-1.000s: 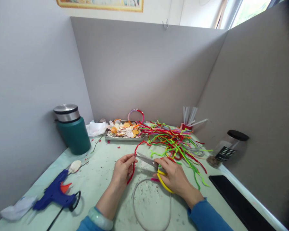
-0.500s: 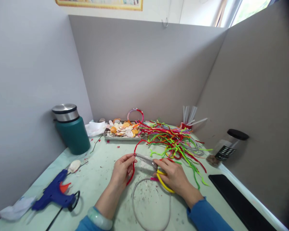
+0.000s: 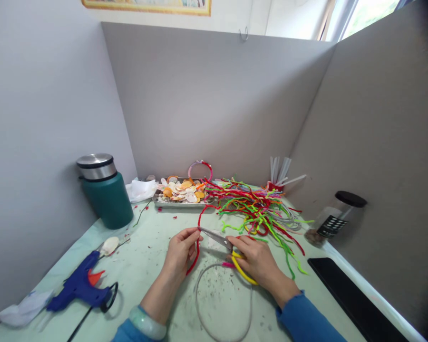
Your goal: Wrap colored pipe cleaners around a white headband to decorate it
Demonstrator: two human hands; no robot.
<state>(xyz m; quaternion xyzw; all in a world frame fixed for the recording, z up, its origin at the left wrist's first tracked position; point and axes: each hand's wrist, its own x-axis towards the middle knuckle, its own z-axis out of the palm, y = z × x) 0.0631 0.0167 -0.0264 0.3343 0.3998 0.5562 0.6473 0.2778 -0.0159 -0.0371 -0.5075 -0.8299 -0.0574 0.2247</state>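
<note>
A fuzzy red pipe cleaner [image 3: 199,217] is pinched between the thumb and fingers of my left hand [image 3: 181,251], one end hanging below the hand and the other reaching toward the pile. My right hand [image 3: 254,259] grips scissors [image 3: 219,238] with yellow handles, which point left. Their blade tips meet the red pipe cleaner right at my left fingertips; whether the blades are closed around it I cannot tell. Beneath the scissors, a grey hoop [image 3: 197,299] with a pink wrapped section [image 3: 228,265] lies on the table.
Behind my hands are a tray of shells [image 3: 181,205] and a tangled pile of coloured pipe cleaners [image 3: 260,206]. A blue glue gun [image 3: 80,285] and a green flask [image 3: 109,199] stand left. To the right are a jar [image 3: 333,221], a black strip [image 3: 356,297] and glue sticks [image 3: 280,168].
</note>
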